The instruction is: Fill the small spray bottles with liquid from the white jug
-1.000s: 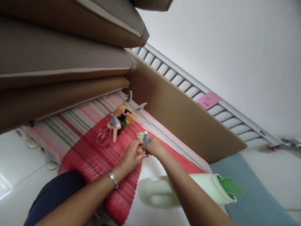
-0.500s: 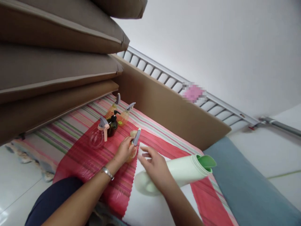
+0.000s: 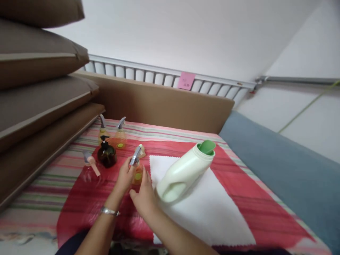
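My left hand [image 3: 125, 176] grips the neck of a spray bottle [image 3: 137, 176] with a grey trigger head and clear, yellowish body. Close on the bottle's right side is my right hand [image 3: 145, 193], thumb and fingers apart around its lower part; whether it touches the bottle I cannot tell. A small cream object [image 3: 142, 151] sits just behind the trigger head. To the left are a dark pump bottle [image 3: 106, 156] and a clear spray bottle with a pink trigger [image 3: 92, 165]. Two yellowish spray bottles [image 3: 120, 137] [image 3: 102, 132] stand behind them.
A pale green detergent jug [image 3: 183, 173] with a green spout rests slantwise on a white cloth [image 3: 209, 212]. Red sheeting [image 3: 239, 180] covers part of the striped cloth [image 3: 159, 130]. Stacked cushions [image 3: 39, 95] rise at left; a brown board [image 3: 159, 104] stands at the back.
My right hand has moved left from over the white cloth to the side of the spray bottle. My left hand keeps its hold. The camera view has turned.
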Available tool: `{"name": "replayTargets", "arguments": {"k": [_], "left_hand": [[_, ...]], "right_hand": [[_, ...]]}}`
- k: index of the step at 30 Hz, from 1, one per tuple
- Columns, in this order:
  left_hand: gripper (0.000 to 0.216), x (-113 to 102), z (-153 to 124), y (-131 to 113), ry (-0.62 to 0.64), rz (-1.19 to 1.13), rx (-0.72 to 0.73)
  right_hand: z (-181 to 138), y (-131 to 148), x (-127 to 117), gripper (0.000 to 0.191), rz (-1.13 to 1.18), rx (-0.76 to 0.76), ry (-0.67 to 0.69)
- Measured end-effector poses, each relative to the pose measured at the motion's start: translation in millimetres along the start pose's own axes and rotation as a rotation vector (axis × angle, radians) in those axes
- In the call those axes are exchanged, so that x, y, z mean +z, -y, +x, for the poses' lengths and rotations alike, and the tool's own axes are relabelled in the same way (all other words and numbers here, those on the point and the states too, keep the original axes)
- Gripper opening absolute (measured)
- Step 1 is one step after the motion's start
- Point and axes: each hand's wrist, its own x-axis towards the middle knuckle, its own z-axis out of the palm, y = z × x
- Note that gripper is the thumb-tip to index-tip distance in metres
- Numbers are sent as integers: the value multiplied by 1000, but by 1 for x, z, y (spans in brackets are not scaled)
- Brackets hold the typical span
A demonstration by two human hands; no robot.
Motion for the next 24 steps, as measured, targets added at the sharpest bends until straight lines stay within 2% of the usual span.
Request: {"name": "replayTargets", "arguments": {"k": [4,10,15,20,24], "left_hand": [[21,-8,3,3,9,29,-22],[18,-14,2,5,2,12,-30],[21,-17,7,10,13,-57,-55],[24,-15,6,7,40,-114,-99],[28,-15,-1,-7,-80,-41,-71]], "right_hand": [[24,1,25,88,39,27,-90],[43,-22,43,77,36,-46,-199],[50,-32,44,75,35,-130,-228],[47,-30,40,76,61,-176,-220],[40,-17,35,75,104,-245,-200]]}}
